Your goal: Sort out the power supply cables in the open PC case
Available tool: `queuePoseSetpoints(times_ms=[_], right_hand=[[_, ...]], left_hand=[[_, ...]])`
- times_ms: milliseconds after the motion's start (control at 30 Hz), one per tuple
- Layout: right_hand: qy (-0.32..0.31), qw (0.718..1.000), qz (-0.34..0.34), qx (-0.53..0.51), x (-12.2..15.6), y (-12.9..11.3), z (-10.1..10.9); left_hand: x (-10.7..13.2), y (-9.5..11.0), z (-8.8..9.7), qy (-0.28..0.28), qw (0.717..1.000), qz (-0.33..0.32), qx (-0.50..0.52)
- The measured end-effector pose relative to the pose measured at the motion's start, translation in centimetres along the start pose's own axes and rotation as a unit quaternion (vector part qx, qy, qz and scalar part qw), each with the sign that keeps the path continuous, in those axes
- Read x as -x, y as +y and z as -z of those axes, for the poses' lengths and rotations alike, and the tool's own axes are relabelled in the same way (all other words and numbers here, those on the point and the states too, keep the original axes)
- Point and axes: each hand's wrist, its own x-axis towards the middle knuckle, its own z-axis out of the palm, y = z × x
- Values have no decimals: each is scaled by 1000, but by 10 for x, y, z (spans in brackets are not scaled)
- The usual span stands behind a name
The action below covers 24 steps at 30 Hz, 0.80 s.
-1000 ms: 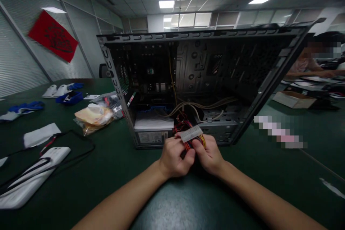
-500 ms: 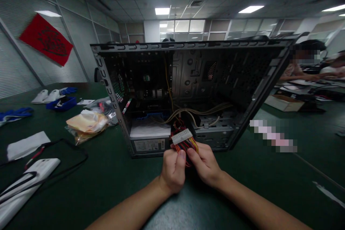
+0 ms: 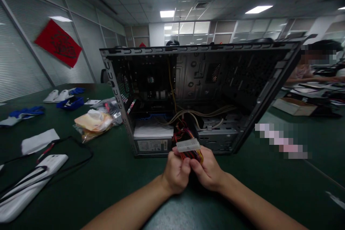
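An open black computer case (image 3: pixel 205 90) stands on the green table (image 3: pixel 113 172) with its bare inside facing me. My left hand (image 3: pixel 175 174) and my right hand (image 3: pixel 207 172) are closed together just in front of the case's lower edge. Both grip a bundle of red, yellow and orange wires (image 3: pixel 185 133) that runs out of the case. The bundle ends in a white multi-pin connector (image 3: pixel 188 145), which sticks up above my fingers. A power supply (image 3: pixel 153 138) sits in the bottom left of the case.
Left of the case lie a plastic bag with yellowish contents (image 3: pixel 94 121), a white cloth (image 3: pixel 40 140), blue and white gloves (image 3: pixel 63 95), a black cable (image 3: pixel 64 161) and a white flat device (image 3: pixel 27 187). A person sits at the far right by a cardboard box (image 3: pixel 295 106).
My hands have stayed on the wire bundle, shifting a little between the frames, and now press closer together. The view has shifted slightly.
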Motion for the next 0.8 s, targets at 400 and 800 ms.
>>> queuePoseSetpoints(times_ms=[400, 800], right_hand=[[48, 997, 26, -51, 4, -8, -9], [55, 996, 36, -67, -5, -21, -7]], left_hand=[[0, 12, 1, 8, 998, -46, 34], [4, 18, 2, -26, 993, -105, 37]])
